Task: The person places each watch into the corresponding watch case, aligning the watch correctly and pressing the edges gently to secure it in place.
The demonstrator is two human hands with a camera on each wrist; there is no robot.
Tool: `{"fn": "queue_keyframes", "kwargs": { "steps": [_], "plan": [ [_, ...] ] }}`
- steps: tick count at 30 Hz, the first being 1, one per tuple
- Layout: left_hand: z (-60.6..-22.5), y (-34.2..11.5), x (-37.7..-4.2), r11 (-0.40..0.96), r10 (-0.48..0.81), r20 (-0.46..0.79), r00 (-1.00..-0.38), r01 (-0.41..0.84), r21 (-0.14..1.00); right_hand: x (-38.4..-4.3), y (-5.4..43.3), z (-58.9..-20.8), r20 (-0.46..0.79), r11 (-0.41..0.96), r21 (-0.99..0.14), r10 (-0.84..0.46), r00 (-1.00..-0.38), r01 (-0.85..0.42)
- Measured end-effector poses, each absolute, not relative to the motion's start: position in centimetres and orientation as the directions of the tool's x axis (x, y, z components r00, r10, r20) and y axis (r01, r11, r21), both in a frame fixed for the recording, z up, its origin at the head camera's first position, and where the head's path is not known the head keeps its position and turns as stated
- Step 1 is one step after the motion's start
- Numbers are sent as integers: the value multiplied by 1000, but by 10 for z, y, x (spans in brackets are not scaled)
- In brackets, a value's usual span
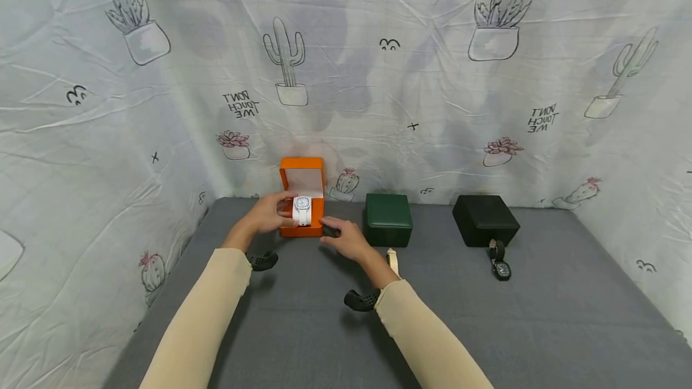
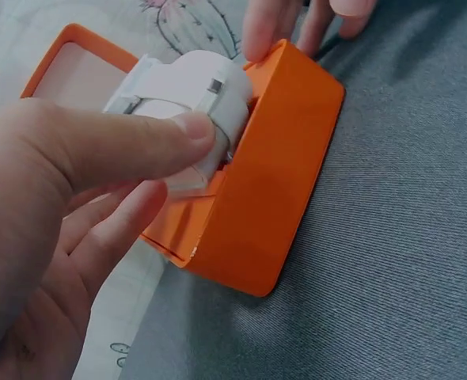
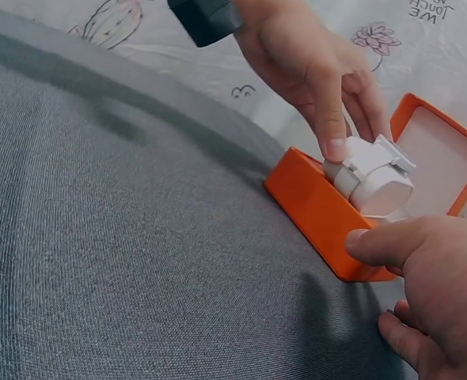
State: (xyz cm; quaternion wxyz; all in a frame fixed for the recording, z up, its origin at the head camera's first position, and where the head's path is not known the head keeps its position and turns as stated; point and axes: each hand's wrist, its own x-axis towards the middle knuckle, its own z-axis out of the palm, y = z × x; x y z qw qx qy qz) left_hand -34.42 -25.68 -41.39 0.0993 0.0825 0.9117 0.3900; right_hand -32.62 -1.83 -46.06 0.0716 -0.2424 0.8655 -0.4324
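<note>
An orange watch box (image 1: 301, 231) stands at the back left with its lid raised. In it, a white watch (image 1: 303, 211) is wrapped round a white cushion (image 2: 206, 75). My left hand (image 1: 266, 214) grips the watch and cushion from the left, thumb across the strap and fingers on the opposite side. The cushion sits tilted in the box opening in the left wrist view. At the box's right side is my right hand (image 1: 348, 240), its thumb (image 3: 376, 244) touching the edge and its other fingers loosely bent beside the box, holding nothing.
A closed green box (image 1: 388, 220) stands right of the orange one, with a light-coloured watch strap (image 1: 392, 260) before it, partly behind my right wrist. Farther right, a black watch (image 1: 501, 266) lies against a closed black box (image 1: 485, 221). A printed curtain (image 1: 346, 77) hangs behind the grey table (image 1: 313, 329).
</note>
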Motion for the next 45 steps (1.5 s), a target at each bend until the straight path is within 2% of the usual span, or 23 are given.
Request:
{"fn": "queue_keyframes", "kwargs": {
  "steps": [8, 15, 19, 24, 30, 45],
  "plan": [
    [-415, -259, -350, 693, 223, -152, -963, 46, 720, -325, -20, -461, 91, 512, -782, -471, -878, -355],
    [-412, -258, -352, 803, 202, -140, -969, 82, 590, -325, -22, -463, 82, 495, -800, -468, -880, -338],
    [-410, -256, -352, 837, 207, -168, -964, 85, 541, -325, -21, -467, 56, 436, -856, -454, -889, -277],
    [-406, -255, -352, 832, 209, -212, -955, 60, 551, -323, -19, -470, 22, 334, -923, -445, -895, -189],
    [-409, -259, -351, 810, 229, -173, -958, 89, 580, -322, -18, -470, 13, 279, -947, -459, -888, -158],
    [-412, -247, -351, 865, 261, -114, -959, 180, 468, -321, -17, -475, 40, 332, -921, -434, -900, -202]
  ]
}}
